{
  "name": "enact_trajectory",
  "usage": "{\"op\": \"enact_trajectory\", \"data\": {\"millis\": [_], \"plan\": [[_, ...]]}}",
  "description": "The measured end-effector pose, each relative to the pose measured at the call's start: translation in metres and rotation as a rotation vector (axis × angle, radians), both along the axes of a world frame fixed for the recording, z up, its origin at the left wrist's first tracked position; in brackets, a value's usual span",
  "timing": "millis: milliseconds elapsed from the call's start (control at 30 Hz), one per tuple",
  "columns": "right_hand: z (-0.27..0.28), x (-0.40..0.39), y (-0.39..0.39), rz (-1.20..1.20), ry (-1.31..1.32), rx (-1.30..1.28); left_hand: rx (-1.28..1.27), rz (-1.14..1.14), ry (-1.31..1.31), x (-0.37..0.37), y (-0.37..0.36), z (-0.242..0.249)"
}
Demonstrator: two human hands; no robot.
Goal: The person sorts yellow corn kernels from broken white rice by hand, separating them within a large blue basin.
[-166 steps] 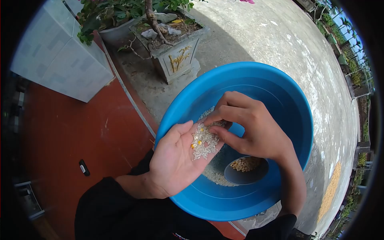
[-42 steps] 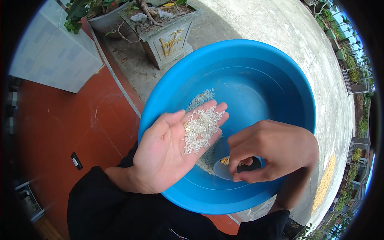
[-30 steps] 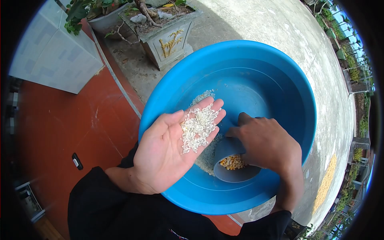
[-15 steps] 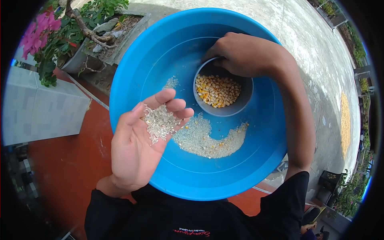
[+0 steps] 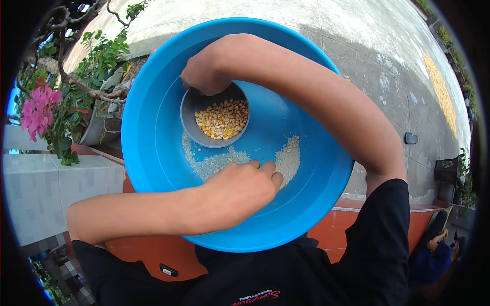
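A wide blue basin holds a grey round container with corn kernels in it. At the container's far left rim, my right hand is closed on the edge, its fingertips partly hidden. Pale rice grains lie in a curved band across the basin floor. Another heap of rice, with a few corn kernels in it, is at the right. Palm down, my left hand is low over the rice with its fingers curled; whatever is under them is hidden.
A potted plant with pink flowers and a tiled block stand at the left. Beyond the basin is concrete ground with a strip of yellow grain. A person is at the lower right.
My left hand has turned from palm up with rice on it to palm down, lower in the basin. My right hand and the container have shifted left, while the view has also moved.
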State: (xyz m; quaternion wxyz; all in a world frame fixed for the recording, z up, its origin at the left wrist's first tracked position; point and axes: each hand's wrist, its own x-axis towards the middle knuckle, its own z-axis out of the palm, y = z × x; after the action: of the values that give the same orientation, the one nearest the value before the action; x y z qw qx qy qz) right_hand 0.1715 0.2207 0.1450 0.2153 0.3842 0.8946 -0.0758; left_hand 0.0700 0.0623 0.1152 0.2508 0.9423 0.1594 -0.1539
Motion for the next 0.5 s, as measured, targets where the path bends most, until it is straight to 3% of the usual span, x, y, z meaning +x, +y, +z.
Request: {"op": "enact_trajectory", "data": {"millis": [133,233,367,433,500], "plan": [[-0.008,0.003,0.012,0.158,0.066,-0.029,0.088,0.021,-0.319,0.032,-0.002,-0.046],[-0.018,0.01,0.022,0.215,0.112,-0.023,0.116,-0.089,-0.378,0.04,0.006,-0.063],[-0.019,0.013,0.024,0.036,0.08,-0.15,-0.231,-0.223,-0.058,0.03,0.028,-0.069],[-0.031,0.014,0.038,0.018,0.089,-0.177,-0.365,-0.281,0.231,0.028,0.04,-0.046],[-0.039,0.015,0.042,0.013,0.115,-0.143,-0.385,-0.246,0.337,0.026,0.053,-0.031]]}}
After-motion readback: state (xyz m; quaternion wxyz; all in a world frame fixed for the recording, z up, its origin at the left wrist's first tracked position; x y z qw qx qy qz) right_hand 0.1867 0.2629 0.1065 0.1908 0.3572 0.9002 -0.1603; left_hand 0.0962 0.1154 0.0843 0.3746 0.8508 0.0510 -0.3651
